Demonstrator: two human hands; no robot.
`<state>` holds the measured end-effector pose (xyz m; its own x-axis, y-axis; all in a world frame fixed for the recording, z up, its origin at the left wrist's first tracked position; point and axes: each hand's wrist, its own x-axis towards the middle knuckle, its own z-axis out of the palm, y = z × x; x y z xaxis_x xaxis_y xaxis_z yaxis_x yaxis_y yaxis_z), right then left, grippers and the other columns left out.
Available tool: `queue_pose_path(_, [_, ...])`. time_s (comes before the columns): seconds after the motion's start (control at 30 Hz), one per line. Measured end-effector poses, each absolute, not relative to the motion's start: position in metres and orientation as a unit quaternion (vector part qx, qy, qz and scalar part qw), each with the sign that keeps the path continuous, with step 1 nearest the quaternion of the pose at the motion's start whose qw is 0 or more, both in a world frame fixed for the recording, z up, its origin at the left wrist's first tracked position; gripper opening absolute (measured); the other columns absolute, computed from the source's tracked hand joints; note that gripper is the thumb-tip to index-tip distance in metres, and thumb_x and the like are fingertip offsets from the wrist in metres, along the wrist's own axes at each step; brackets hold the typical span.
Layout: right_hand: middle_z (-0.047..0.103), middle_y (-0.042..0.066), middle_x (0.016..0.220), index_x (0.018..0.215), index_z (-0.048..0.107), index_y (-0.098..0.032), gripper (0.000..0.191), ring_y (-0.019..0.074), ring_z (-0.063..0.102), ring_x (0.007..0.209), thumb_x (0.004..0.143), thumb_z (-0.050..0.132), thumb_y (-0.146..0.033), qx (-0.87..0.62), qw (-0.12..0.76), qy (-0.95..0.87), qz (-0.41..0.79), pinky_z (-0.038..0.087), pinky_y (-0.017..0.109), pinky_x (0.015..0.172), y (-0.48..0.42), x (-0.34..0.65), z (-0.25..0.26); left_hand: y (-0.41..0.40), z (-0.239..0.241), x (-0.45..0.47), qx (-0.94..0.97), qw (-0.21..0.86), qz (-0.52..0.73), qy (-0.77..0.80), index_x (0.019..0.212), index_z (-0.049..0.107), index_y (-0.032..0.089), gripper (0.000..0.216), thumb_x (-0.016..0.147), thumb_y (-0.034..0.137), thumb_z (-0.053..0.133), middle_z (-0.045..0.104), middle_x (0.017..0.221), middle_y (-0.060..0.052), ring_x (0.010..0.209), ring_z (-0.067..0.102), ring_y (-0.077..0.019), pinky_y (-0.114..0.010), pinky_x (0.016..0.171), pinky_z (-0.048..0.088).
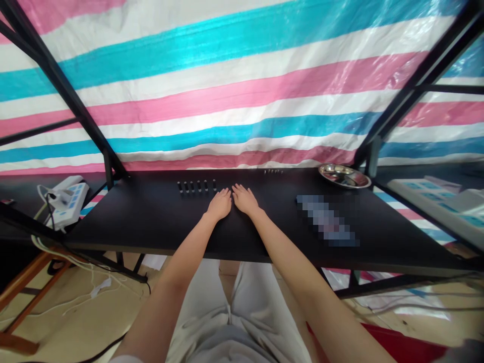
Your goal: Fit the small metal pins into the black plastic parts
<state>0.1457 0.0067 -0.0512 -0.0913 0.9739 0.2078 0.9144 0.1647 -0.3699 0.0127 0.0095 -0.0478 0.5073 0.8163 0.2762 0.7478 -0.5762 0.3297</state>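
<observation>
My left hand (220,203) lies flat, palm down, on the black table (151,217), fingers stretched out and holding nothing. My right hand (245,198) rests flat beside it, fingers also stretched out and empty; the two hands almost touch. Just beyond my left fingertips stands a row of several small dark upright cylinders with pale tops (197,186). A second row of tiny dark pieces (273,172) sits near the table's far edge, beyond my right hand.
A shallow metal dish (344,176) sits at the table's far right. A blurred patch (327,221) lies right of my hands. A white power strip (67,199) with cables is at left. Black frame posts and a striped tarp stand behind.
</observation>
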Motion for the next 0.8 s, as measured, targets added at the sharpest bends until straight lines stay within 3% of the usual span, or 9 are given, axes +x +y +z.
queue_pose_path(0.47, [0.034,0.010,0.142,0.133,0.040,-0.013,0.047,0.0211,0.028,0.132,0.090,0.028,-0.024,-0.649,0.180,-0.735,0.078,0.020,0.044,0.107,0.008,0.146,-0.050,0.006,-0.040,0.012,0.872,0.057,0.139,0.465,0.130,0.041,0.003,0.047,0.088,0.020,0.028,0.039,0.137,-0.015,0.129,0.033,-0.0208,-0.035,0.108,0.024])
queue_pose_path(0.8, [0.035,0.010,0.141,0.133,0.040,-0.014,0.046,0.0215,0.028,0.132,0.090,0.029,-0.025,-0.646,0.186,-0.736,0.081,0.020,0.045,0.107,0.008,0.147,-0.050,0.002,-0.032,0.012,0.860,0.001,0.239,0.452,0.118,0.053,0.007,0.040,0.083,0.015,0.036,0.050,0.129,-0.015,0.119,0.046,-0.0227,-0.037,0.101,0.036])
